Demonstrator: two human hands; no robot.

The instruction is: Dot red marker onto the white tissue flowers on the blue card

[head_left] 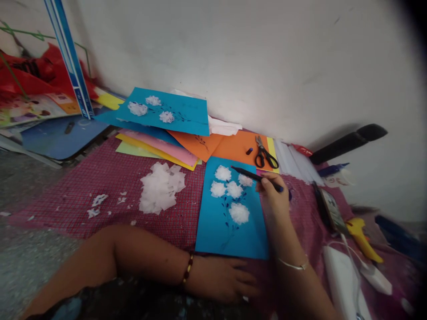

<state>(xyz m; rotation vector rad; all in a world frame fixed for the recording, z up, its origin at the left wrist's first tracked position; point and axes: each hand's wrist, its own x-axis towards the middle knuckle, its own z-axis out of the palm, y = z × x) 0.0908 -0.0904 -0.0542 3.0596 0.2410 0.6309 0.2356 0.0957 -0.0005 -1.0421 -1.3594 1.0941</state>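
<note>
My right hand (275, 193) grips a dark pen (248, 173) with a blue end. Its tip is over the upper part of a blue paper sheet (213, 235), close to the white paper flowers (234, 190); I cannot tell whether it touches. Dark blue stems and leaves (227, 213) are drawn below and among the flowers. My left hand (230, 278) lies flat by the sheet's lower edge, fingers stretched out and holding nothing. A small blue pen cap (249, 151) rests on orange paper (230, 144) beyond the sheet.
Black-handled scissors (263, 155) lie on the orange paper. A pile of white paper pieces (162, 187) sits left on the checked cloth (116, 178). Behind is another flowered blue sheet (190, 113). At right are a phone (330, 206), a yellow glue gun (362, 238) and a white power strip (343, 280).
</note>
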